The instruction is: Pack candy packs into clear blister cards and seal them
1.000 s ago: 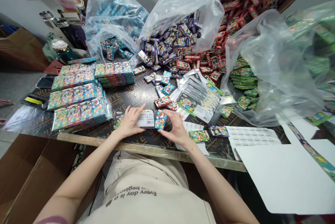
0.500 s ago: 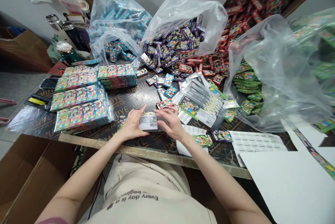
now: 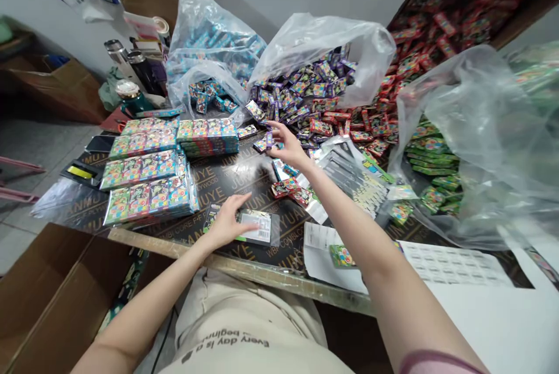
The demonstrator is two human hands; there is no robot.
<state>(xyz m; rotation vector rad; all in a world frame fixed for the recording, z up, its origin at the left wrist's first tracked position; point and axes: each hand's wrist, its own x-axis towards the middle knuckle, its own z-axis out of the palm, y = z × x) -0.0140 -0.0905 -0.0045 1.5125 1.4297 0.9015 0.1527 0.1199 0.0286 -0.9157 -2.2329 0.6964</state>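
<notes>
My left hand (image 3: pixel 227 219) lies with its fingers spread over a flat clear plastic sleeve (image 3: pixel 274 231) at the table's front edge. Through the sleeve a white barcode label shows; the hand covers part of it. Farther out, my right hand (image 3: pixel 287 145) pinches a small purple packet (image 3: pixel 269 140) between thumb and fingers, in front of a heap of purple packets (image 3: pixel 301 91). Below that hand are a few blue packets (image 3: pixel 282 169) and red packets (image 3: pixel 286 187), partly hidden by the arm.
Stacks of filled packs (image 3: pixel 151 199) stand at the left. Blue packets in a plastic bag (image 3: pixel 213 42), red packets (image 3: pixel 375 123) and green packets (image 3: pixel 430 155) lie around the back and right. Empty printed sleeves (image 3: pixel 349 173) and label sheets (image 3: pixel 458 263) lie at the right.
My right hand has left the sleeve, reached away to the purple heap and taken hold of a purple packet. My left hand stays on the sleeve. The view has shifted.
</notes>
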